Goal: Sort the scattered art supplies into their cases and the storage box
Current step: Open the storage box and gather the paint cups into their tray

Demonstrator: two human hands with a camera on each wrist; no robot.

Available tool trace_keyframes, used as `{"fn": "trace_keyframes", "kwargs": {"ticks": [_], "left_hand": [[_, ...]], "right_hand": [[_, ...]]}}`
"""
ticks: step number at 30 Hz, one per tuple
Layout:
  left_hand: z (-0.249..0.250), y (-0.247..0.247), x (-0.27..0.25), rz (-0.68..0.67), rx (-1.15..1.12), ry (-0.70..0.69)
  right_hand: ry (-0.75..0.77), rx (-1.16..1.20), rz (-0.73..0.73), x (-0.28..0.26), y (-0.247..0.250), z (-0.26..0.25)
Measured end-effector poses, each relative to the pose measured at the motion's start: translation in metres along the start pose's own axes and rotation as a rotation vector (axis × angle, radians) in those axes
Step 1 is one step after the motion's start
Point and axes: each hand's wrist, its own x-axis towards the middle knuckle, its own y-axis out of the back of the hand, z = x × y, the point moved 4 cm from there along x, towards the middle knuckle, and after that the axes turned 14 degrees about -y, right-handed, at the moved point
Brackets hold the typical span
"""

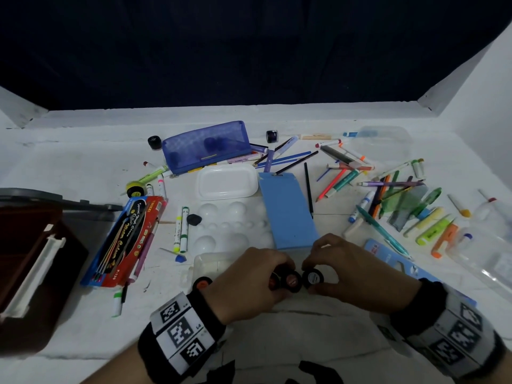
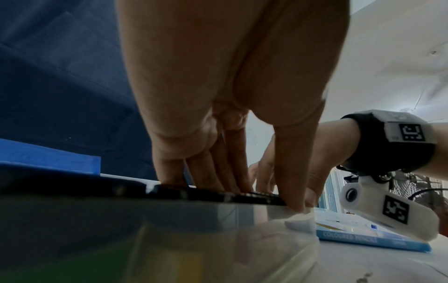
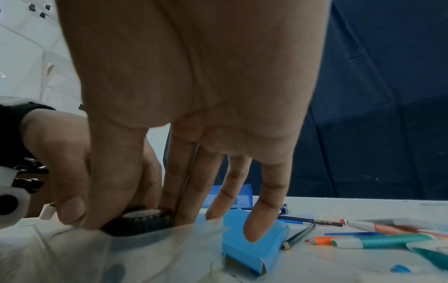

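Near the front edge of the table point(image 1: 83, 336) your left hand point(image 1: 246, 284) curls round two small black paint pots point(image 1: 285, 279); its fingers hide most of them. Your right hand point(image 1: 349, 273) pinches a third pot point(image 1: 313, 277) between thumb and fingers, touching the others. All three sit over a clear case point(image 1: 205, 263), its outline hard to make out. Bare tabletop lies just in front of your wrists; a blue card box point(image 1: 288, 214) lies just behind your hands.
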Motion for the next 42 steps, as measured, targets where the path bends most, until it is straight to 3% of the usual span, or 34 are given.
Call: {"fn": "trace_keyframes", "kwargs": {"ticks": [13, 19, 23, 27, 33, 37, 42], "left_hand": [[0.0, 0.001, 0.004, -0.019, 0.007, 0.028], [-0.001, 0.013, -0.007, -0.01, -0.04, 0.043], [-0.006, 0.045, -0.021, 0.153, -0.096, 0.1], [-0.028, 0.093, -0.04, 0.399, -0.073, 0.164], [-0.106, 0.156, -0.072, 0.801, 0.239, 0.369], [-0.14, 0.177, -0.072, 0.741, 0.416, 0.532], [-0.17, 0.18, -0.061, 0.572, 0.369, 0.732]], "right_hand": [[0.039, -0.148, -0.024, 0.004, 0.0, -0.008], [0.078, -0.025, 0.045, 0.007, 0.006, -0.01], [0.124, 0.094, 0.192, 0.021, 0.025, -0.02], [0.149, 0.178, 0.293, 0.042, 0.045, -0.037], [0.217, 0.171, 0.399, 0.109, 0.084, -0.061], [0.232, 0.048, 0.407, 0.182, 0.101, -0.077], [0.165, -0.147, 0.353, 0.261, 0.111, -0.1]]}}
